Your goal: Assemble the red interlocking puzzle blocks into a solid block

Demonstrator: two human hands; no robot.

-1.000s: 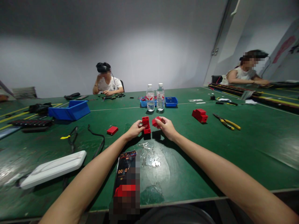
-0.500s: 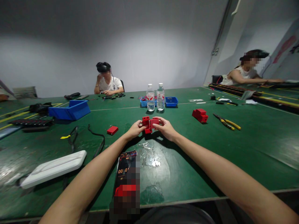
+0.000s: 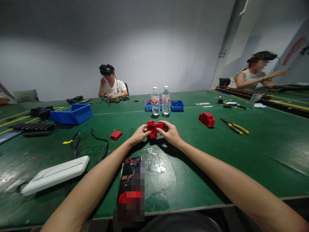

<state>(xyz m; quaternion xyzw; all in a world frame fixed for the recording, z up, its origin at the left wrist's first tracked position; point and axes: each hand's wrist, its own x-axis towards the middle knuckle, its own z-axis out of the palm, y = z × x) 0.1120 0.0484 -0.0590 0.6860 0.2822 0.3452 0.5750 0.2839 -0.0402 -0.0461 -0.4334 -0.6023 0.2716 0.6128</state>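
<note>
My left hand (image 3: 140,134) grips a red block with holes (image 3: 150,124) by its left side, held just above the green table (image 3: 183,167). From the right, my right hand (image 3: 171,132) pinches a smaller red piece (image 3: 158,126) between thumb and fingers, and that piece touches the block. Where the two meet is partly covered by my fingertips. A flat red piece (image 3: 116,134) lies to the left of my hands. Off to the right rests another red block assembly (image 3: 207,119).
Two water bottles (image 3: 155,102) stand beyond my hands beside small blue trays (image 3: 177,105). Yellow-handled pliers (image 3: 235,126) lie right. At left are a blue bin (image 3: 72,114), cables and a white device (image 3: 56,174). A phone (image 3: 130,172) lies near me. Two people sit farther off.
The red piece in my right hand has moved left against the block. My left hand has hardly moved. The person at the right has raised an arm.
</note>
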